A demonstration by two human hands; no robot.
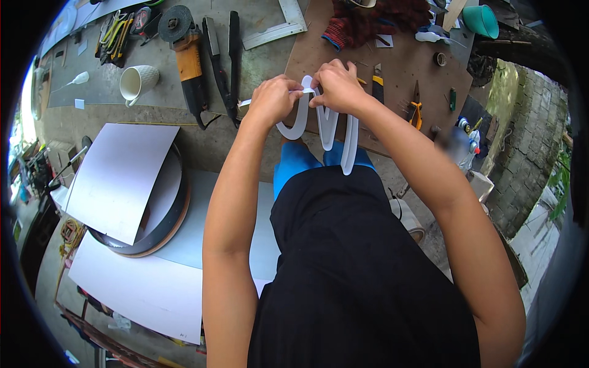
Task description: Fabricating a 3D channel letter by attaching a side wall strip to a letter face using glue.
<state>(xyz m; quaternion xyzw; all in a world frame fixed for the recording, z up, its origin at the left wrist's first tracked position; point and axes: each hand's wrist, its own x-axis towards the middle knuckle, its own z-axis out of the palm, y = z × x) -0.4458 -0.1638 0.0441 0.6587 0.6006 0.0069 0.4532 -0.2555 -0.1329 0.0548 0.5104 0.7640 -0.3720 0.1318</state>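
White looped form (327,138) hangs at the near edge of the tabletop (313,52), its upper part pinched by the fingers of the left hand (274,98) and right hand (339,89). Uneven pinch pressure could bend the strips or cause slippage.

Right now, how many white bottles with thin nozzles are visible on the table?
2: one bottle left of the white mug, another bottle right of the dark red fabric. Others may be hidden.

Both hands (274,98) hold a white, curving, letter-like piece (327,130), its long strokes pointing bodyward.
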